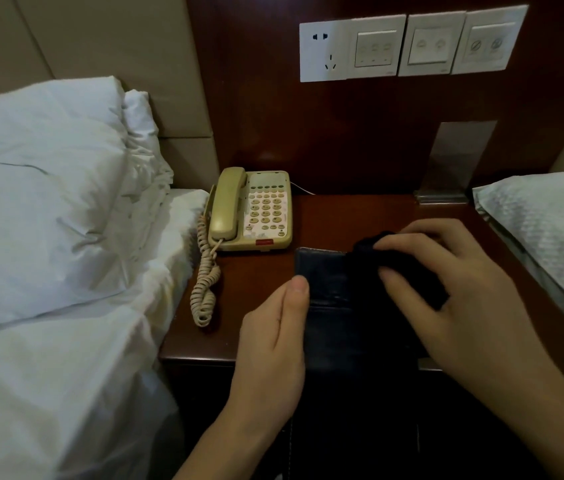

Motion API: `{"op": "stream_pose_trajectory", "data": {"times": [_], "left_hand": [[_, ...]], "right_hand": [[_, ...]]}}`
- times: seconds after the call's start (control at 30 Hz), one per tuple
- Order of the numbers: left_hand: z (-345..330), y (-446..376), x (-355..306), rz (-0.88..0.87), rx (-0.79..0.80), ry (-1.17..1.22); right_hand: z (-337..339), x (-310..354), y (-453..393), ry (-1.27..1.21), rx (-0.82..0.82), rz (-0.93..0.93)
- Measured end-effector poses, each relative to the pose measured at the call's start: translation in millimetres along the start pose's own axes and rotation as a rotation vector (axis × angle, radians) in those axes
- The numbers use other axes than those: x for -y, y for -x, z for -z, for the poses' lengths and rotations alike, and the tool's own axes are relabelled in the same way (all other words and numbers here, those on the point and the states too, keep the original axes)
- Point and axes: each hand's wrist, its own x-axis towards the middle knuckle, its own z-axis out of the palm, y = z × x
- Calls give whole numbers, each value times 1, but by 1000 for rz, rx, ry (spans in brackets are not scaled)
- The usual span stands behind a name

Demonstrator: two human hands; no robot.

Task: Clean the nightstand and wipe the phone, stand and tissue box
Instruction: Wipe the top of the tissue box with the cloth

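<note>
The left hand (275, 327) lies with straight fingers against the left side of the dark tissue box (329, 289) at the worktop's (349, 216) front edge. The right hand (453, 285) grips a dark cloth (377, 251) on the box's top. The beige phone (251, 209) sits just behind.

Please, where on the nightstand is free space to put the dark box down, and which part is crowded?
Bare wood lies on the nightstand between the phone and the clear stand at the back right. A narrow patch sits right of the coiled cord. The front is crowded: the left hand steadies the dark box, and the right hand presses a dark cloth on it.
</note>
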Motion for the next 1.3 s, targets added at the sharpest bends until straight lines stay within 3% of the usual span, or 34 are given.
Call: {"op": "stream_pose_trajectory", "data": {"times": [0.13,0.3,0.47,0.57,0.63,0.8,1.1,1.23,1.3], "left_hand": [[-5,5,0,-17,59,-44],[-2,5,3,-27,0,-28],[-2,3,2,3,-89,-16],[-1,-2,5,10,-148,-61],[-5,-2,6,-18,-148,-131],[-16,7,6,-59,-96,-68],[-14,1,6,-31,-169,-103],[-17,1,6,-80,-139,-131],[-18,4,5,-68,-137,-105]], "right_hand": [[-20,22,5,-74,86,45],[-24,30,-4,-89,124,108],[-9,1,-5,-36,47,-24],[2,-12,-5,-59,-113,-141],[-1,3,-3,-129,-160,-105],[-32,35,5,-138,7,2],[-14,5,3,-105,-135,-146],[-28,31,11,-97,16,-2],[-29,25,11,-95,28,-48]]}}
